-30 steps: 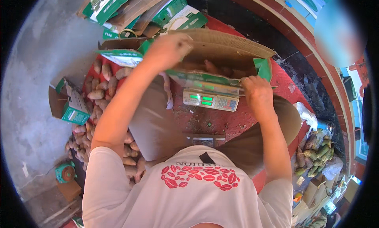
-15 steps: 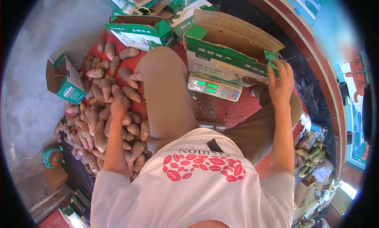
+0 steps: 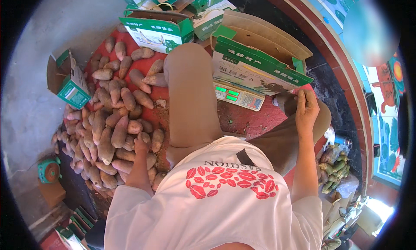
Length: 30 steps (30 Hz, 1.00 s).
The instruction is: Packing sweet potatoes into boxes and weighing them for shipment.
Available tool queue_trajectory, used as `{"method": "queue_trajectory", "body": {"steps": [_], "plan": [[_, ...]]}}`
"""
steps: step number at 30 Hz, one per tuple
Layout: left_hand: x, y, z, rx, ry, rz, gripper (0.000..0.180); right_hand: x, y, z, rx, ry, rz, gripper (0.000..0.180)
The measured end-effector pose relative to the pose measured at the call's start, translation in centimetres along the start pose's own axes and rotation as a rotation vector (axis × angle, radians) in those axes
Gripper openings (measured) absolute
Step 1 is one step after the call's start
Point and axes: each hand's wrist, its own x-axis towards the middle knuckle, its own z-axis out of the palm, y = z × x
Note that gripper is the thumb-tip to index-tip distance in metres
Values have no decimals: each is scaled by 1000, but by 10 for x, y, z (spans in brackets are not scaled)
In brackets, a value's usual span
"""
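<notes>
The left hand (image 3: 141, 142) is curled around one dusty, tapered sweet potato (image 3: 144, 138) in the brown heap (image 3: 108, 120) beside the knee. The right hand (image 3: 306, 106) rests loosely closed on the other knee, holding nothing. Beyond sit the flat scale (image 3: 239, 95) and glossy green cardboard box (image 3: 255, 70).

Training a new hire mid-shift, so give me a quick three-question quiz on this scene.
1. True or false: the left hand rests on the pile of brown oblong tubers.
2. The right hand is on: A) the person's own bent knee B) the grey scale with green digits C) a tuber.
3. What sits on the scale? The open green-and-white cardboard ____.

Key: 1 true; 2 A; 3 box.
</notes>
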Motion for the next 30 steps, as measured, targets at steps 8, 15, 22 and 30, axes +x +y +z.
{"method": "queue_trajectory", "body": {"steps": [8, 15, 22, 30], "plan": [[58, -11, 31, -204, -15, -130, 66, -1, -9, 15, 13, -36, -31, 17], [33, 25, 21, -261, 82, -265, 58, 5, -21, 18, -27, -94, -38, 15], [67, -14, 55, 191, -123, 29, 56, 6, -20, 29, -45, -141, -54, 14], [64, -32, 58, -159, -17, -82, 51, 5, -20, 32, -31, -176, -29, 13]]}}
